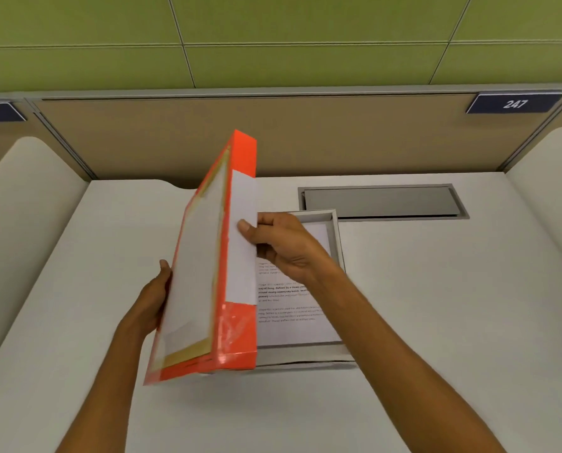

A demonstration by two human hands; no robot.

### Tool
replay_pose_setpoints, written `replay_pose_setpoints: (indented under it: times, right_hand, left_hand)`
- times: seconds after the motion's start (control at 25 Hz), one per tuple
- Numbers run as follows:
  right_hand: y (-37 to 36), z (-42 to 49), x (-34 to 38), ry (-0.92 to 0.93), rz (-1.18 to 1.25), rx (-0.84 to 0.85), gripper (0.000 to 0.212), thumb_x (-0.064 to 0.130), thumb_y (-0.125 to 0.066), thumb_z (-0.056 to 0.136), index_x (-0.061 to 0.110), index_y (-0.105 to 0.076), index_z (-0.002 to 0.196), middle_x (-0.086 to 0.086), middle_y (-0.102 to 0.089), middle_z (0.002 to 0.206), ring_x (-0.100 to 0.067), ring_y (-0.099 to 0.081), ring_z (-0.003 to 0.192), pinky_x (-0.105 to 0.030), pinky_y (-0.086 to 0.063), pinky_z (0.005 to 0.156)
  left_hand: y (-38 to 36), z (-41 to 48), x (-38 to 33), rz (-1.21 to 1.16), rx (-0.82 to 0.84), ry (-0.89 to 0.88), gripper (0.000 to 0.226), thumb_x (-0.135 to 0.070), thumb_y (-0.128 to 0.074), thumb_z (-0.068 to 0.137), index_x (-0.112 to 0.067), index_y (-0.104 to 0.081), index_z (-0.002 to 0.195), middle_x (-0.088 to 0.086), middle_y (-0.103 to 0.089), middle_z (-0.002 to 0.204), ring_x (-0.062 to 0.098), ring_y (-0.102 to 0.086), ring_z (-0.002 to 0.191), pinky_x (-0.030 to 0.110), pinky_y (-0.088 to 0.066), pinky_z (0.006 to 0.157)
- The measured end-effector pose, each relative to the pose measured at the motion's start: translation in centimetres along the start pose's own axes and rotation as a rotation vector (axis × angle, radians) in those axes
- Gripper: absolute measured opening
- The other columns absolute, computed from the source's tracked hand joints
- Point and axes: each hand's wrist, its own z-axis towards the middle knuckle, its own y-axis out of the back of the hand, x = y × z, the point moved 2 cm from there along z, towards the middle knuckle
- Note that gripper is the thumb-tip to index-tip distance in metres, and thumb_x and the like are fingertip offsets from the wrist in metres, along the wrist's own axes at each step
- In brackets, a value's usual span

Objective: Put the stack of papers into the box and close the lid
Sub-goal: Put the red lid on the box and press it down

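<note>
**Lid raised on edge, papers lying in the box**

Pale grey desk top (436, 305), flat, matte, fills the lower view. Behind it a tan partition panel (273, 138) with a green panelled wall (273, 27) above. Dark blue number plate (515, 103) reading 247 at the panel's upper right. Grey metal cable hatch (382, 201) set flush in the desk, just behind the box.

Shallow grey cardboard box (336, 235), open, sits on the desk centre-right; far rim and right wall show, its left part is hidden by the lid. Stack of white printed papers (292, 308) lies flat inside the box, text lines visible, the near edge close to the box's front wall.

Orange rectangular cardboard lid (240, 331) stands nearly upright along the box's left side, tilted slightly left, pale inner face turned to the left. A white paper label (242, 204) covers much of its orange side wall; glossy tape shows on the lower part. Its bottom corner is low by the box's front-left corner; contact there cannot be told.

Left hand (157, 295): fingers wrapped behind the lid's left long edge, thumb tip showing at the edge, gripping it.

Right hand (286, 246): reaches across above the papers, thumb pressed on the white label, fingers curled behind the lid's side wall, pinching it.
</note>
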Motion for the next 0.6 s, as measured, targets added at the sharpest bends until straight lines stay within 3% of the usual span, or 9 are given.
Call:
replay_pose_setpoints:
  times: [0.16, 0.32, 0.4, 0.52, 0.6]
  right_hand:
    - [6.8, -2.0, 0.7, 0.022, -0.14, -0.134, 0.036, 0.028, -0.07, 0.089, 0.002, -0.071, 0.114, -0.008, -0.076, 0.107, -0.017, -0.074, 0.09, -0.026, -0.06, 0.074]
    - [12.7, -3.2, -0.5, 0.012, -0.422, -0.385, 0.048, 0.056, -0.07, 0.081, 0.011, -0.075, 0.098, -0.001, -0.079, 0.095, -0.02, -0.077, 0.087, -0.034, -0.061, 0.08]
    - [15.0, -3.6, -1.9, 0.029, -0.471, -0.467, 0.054, 0.059, -0.067, 0.082, 0.007, -0.074, 0.093, -0.003, -0.079, 0.087, -0.02, -0.077, 0.079, -0.035, -0.063, 0.076]
    - [17.4, -4.2, -4.6, 0.084, -0.492, -0.541, 0.046, 0.057, -0.062, 0.087, 0.014, -0.071, 0.075, 0.005, -0.072, 0.067, -0.011, -0.071, 0.061, -0.023, -0.055, 0.061]
    - [18.7, -4.1, -6.6, 0.106, -0.52, -0.577, 0.043, 0.053, -0.058, 0.092, 0.014, -0.071, 0.079, 0.007, -0.069, 0.067, -0.008, -0.067, 0.06, -0.021, -0.051, 0.064]
  left_hand:
    - [-2.2, -0.5, -0.7, 0.059, 0.033, -0.145, 0.057, -0.081, -0.033, 0.083, -0.045, -0.072, 0.105, -0.004, -0.077, 0.108, 0.015, -0.075, 0.095, 0.036, -0.058, 0.078]
    - [-5.5, -1.5, -1.7, 0.171, 0.019, -0.341, 0.063, -0.077, -0.029, 0.088, -0.044, -0.05, 0.137, -0.006, -0.062, 0.135, 0.017, -0.062, 0.119, 0.044, -0.048, 0.104]
    - [-7.2, -1.6, -1.8, 0.257, -0.033, -0.393, 0.064, -0.069, -0.026, 0.093, -0.037, -0.039, 0.147, -0.002, -0.052, 0.147, 0.023, -0.052, 0.132, 0.044, -0.04, 0.112]
    - [-9.3, -1.6, -1.2, 0.392, -0.082, -0.428, 0.061, -0.057, -0.022, 0.099, -0.032, -0.028, 0.154, 0.002, -0.04, 0.156, 0.029, -0.042, 0.141, 0.044, -0.032, 0.115]
    - [-10.4, -1.4, -0.7, 0.427, -0.074, -0.435, 0.06, -0.054, -0.022, 0.099, -0.031, -0.024, 0.154, 0.004, -0.039, 0.156, 0.033, -0.042, 0.14, 0.047, -0.033, 0.115]
